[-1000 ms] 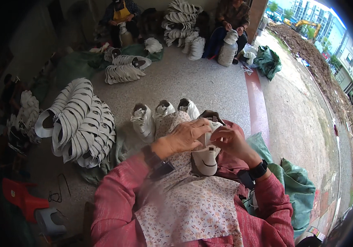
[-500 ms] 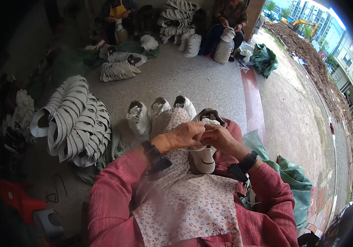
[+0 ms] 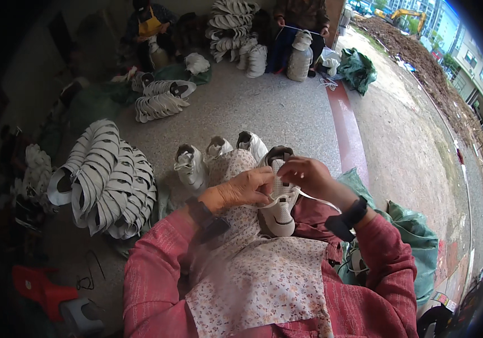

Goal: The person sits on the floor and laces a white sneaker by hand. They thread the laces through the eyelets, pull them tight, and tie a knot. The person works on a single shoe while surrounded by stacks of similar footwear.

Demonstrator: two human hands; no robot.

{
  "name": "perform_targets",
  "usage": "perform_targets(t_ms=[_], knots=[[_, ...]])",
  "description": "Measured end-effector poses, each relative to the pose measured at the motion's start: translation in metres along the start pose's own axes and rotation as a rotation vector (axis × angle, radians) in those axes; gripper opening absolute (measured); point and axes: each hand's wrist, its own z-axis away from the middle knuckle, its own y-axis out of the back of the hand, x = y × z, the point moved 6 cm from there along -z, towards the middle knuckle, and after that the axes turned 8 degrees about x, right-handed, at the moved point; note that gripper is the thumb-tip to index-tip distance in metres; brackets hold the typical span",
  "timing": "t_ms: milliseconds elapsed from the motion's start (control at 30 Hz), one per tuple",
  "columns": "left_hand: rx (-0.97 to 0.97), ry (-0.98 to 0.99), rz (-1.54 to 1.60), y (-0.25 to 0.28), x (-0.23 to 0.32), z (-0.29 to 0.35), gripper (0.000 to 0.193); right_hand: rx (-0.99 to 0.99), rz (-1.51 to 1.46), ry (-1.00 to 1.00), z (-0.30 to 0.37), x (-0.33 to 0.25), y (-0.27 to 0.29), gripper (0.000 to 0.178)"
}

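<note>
A white and beige sneaker (image 3: 280,217) rests on my lap with its dark-lined opening pointing away from me. A white shoelace (image 3: 317,200) crosses its front and trails under my right wrist. My left hand (image 3: 248,187) is closed at the sneaker's left side, pinching the lace. Above the sneaker's tongue, my right hand (image 3: 310,177) is closed, with fingertips pinched on what looks like the same lace; its grip is partly hidden. Beyond my knees stand three more white sneakers, at left (image 3: 190,167), middle (image 3: 219,147) and right (image 3: 251,145).
Nested shoe uppers (image 3: 103,180) form a large stack at left, with a smaller stack (image 3: 161,101) farther back. Two people sit at the far side, each beside a large bottle. Green sacks (image 3: 413,242) lie at my right. A red stool (image 3: 43,290) stands lower left.
My hands were together over the sneaker and have moved apart, the right one slightly up and to the right. More lace now shows. The far-right person now stretches a white cord between both hands.
</note>
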Motion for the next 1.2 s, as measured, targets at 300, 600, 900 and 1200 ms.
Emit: perform_targets(t_ms=[300,600,900,1200], knots=[[0.054,-0.079,-0.098,-0.001,-0.002,0.008,0.019,-0.173,-0.114,0.03,0.004,0.034,-0.052,0.011],[0.083,-0.061,-0.09,-0.002,0.0,0.005,0.021,-0.171,-0.205,0.11,0.009,0.036,-0.052,0.012],[0.016,0.075,-0.068,-0.01,0.008,-0.002,0.023,0.634,-0.505,-0.374,0.006,0.062,0.102,0.022],[-0.01,0.141,-0.017,-0.011,0.001,0.004,0.06,0.098,0.063,0.075,0.026,0.02,0.0,0.021]])
